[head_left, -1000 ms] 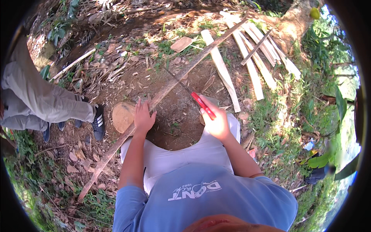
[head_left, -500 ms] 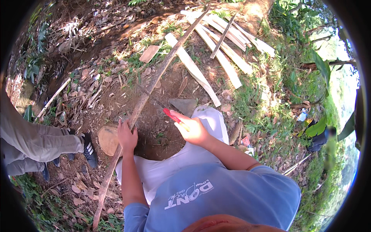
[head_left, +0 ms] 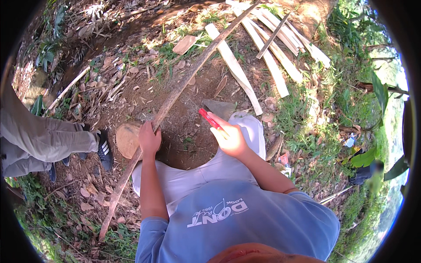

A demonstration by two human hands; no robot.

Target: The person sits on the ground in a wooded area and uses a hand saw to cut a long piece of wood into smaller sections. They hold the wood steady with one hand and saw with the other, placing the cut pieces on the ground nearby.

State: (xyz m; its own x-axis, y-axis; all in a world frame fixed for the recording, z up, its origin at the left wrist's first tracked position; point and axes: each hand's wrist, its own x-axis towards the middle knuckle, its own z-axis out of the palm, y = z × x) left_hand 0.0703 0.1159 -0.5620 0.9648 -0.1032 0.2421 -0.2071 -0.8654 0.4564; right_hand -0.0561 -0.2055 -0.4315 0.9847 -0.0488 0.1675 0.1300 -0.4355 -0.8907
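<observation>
- A long, narrow strip of rough brown wood (head_left: 184,85) slants across the ground in front of the sitter, from the leaf litter at lower left up to the pale strips at the top.
- The left hand (head_left: 149,138) is closed over that brown strip, fingers and thumb to either side; I can't see its underside.
- Just left of that hand is the pale, round sawn face of a log (head_left: 128,139).
- The right hand (head_left: 230,138) is wrapped firmly round the slim red handle of a tool (head_left: 208,117), held above the sitter's white trousers (head_left: 250,124); its blade is too blurred for me to make out.
- Near it, by the right knee, lies a flat, grey, pointed slab (head_left: 220,108).
- Beyond, several long, flat, cream-coloured wooden strips (head_left: 267,61) lie on leaves and grass, with a short, dark wooden stick (head_left: 272,37) across them.
- Over on the left, somebody in grey trousers (head_left: 61,144) stands close by, wearing a dark shoe with white stripes (head_left: 105,150).
</observation>
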